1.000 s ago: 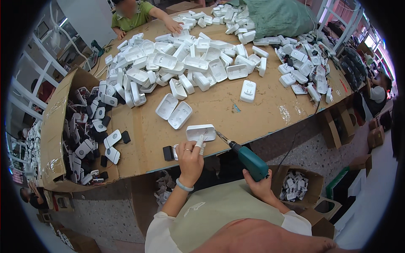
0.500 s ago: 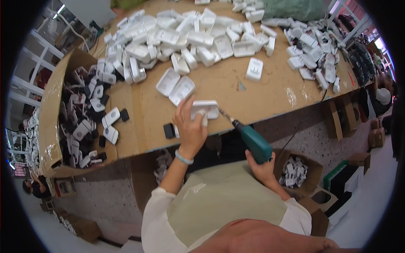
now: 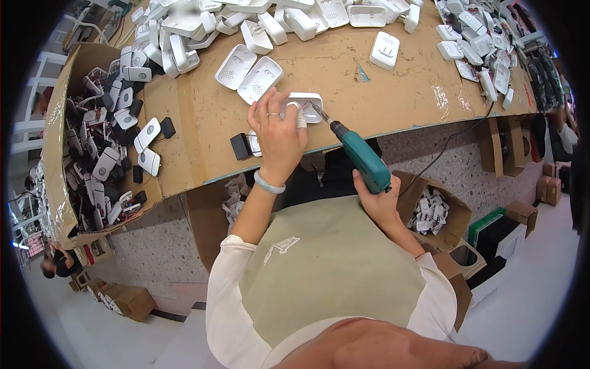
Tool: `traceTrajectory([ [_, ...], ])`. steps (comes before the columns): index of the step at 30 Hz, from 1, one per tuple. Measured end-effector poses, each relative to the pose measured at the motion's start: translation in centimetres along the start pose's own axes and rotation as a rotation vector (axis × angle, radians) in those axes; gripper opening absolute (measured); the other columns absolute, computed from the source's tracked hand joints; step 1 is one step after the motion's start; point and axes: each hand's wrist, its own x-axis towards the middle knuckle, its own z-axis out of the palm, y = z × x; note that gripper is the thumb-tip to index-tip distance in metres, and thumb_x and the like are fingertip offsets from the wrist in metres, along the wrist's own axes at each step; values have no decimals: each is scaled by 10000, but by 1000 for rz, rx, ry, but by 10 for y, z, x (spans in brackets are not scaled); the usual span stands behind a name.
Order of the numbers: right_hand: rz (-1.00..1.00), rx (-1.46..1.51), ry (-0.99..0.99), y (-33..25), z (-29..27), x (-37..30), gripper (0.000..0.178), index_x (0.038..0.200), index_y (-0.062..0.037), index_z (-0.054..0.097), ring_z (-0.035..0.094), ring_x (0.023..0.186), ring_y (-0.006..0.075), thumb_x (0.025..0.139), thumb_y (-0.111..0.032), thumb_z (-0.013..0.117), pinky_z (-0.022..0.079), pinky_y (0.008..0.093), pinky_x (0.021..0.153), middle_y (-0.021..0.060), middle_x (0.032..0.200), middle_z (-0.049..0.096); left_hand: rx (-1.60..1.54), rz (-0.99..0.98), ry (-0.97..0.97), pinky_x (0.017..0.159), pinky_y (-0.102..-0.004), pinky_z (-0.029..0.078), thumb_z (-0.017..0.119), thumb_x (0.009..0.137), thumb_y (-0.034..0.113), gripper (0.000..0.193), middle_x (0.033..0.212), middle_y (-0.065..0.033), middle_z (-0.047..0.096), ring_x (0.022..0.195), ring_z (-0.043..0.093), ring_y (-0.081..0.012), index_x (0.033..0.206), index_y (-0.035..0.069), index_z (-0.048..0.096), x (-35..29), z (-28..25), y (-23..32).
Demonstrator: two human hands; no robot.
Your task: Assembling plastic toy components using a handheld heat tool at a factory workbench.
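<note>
My left hand [image 3: 281,132] is closed over a white plastic casing [image 3: 313,113], an open shell lying on the cardboard-covered table. White wraps cover some of its fingertips, and the hand hides the casing's left part. In my right hand [image 3: 379,198] is a teal corded electric screwdriver [image 3: 362,158], its thin metal bit angled into the casing's right end. Whether the bit touches a screw is too small to tell. A small black block [image 3: 241,147] on a wire and a white piece [image 3: 254,143] lie beside my left wrist. Two open white shells [image 3: 259,79] rest just beyond.
White shells [image 3: 301,23] are heaped at the far side. A cardboard box [image 3: 59,144] of white and black devices stands left; more assemblies [image 3: 479,46] pile far right. One white casing [image 3: 385,50] lies alone. The tool's cord [image 3: 444,149] trails right above a floor box [image 3: 453,226].
The whole view has tilted, so the table appears higher. The screwdriver's bit has moved from the casing's right edge to over its inside. My left hand still grips the casing.
</note>
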Motion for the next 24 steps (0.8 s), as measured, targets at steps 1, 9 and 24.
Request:
traceTrajectory([
  [1, -9, -3, -2, 0, 1, 2, 262, 1086, 13, 640, 619, 657, 99, 832, 10, 704, 494, 236, 637, 76, 769, 666, 1, -4, -1, 1092, -554, 254, 670, 764, 70, 148, 1245, -122, 565, 1304, 439, -334, 902, 23, 650, 0, 1, 0],
  [9, -40, -3, -12, 4, 6, 11, 261, 1087, 12, 639, 649, 689, 115, 834, 6, 703, 508, 245, 666, 82, 783, 675, 0, -11, 4, 1088, -554, 257, 672, 770, 71, 148, 1255, -122, 560, 1311, 432, -336, 908, 21, 654, 0, 3, -1],
  [24, -25, 7, -25, -1, 4, 12, 212, 1031, 2, 626, 646, 669, 161, 830, 9, 691, 500, 263, 656, 101, 781, 663, -12, -13, 1, 1092, -554, 248, 672, 758, 69, 174, 1261, -125, 564, 1327, 424, -341, 924, 27, 640, 0, 3, -1],
])
